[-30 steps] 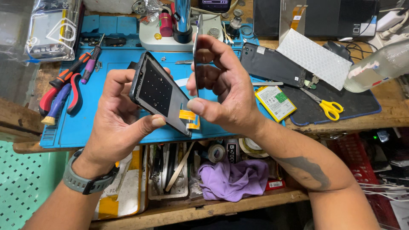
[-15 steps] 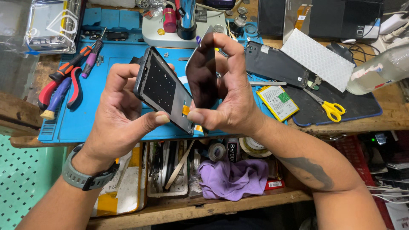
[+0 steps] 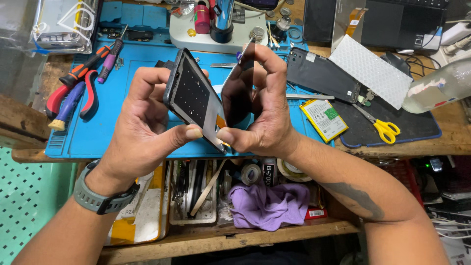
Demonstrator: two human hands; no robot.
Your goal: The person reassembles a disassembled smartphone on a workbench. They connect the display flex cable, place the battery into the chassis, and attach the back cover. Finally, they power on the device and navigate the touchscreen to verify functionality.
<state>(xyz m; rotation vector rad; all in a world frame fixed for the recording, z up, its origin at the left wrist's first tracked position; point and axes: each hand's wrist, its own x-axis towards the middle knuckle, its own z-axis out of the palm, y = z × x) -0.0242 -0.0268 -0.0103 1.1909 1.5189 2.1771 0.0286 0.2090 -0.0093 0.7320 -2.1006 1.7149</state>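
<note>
The head view looks down at two bare hands raised over a cluttered repair bench. In the centre of the frame, the left hand (image 3: 147,122), a grey watch (image 3: 100,196) on its wrist, curls around a dark phone frame (image 3: 192,98), thumb pressed at its lower edge and fingers behind it. The frame stands tilted, its inner face with small holes turned toward the camera. Just right of it, the right hand (image 3: 265,113) pinches a dark glossy screen panel (image 3: 238,91) between thumb and fingertips; the panel stands nearly upright, its lower edge meeting the frame near an orange strip.

Behind the hands lies a blue work mat (image 3: 127,64). At its left edge rest red-handled pliers (image 3: 73,83) and a blue-handled brush (image 3: 66,105). To the right of the frame lie a black phone back cover (image 3: 321,73), a flat battery (image 3: 325,118) with a green and yellow label, and yellow-handled scissors (image 3: 385,128) on a dark mat. In a shelf below centre sits a crumpled purple cloth (image 3: 270,206).
</note>
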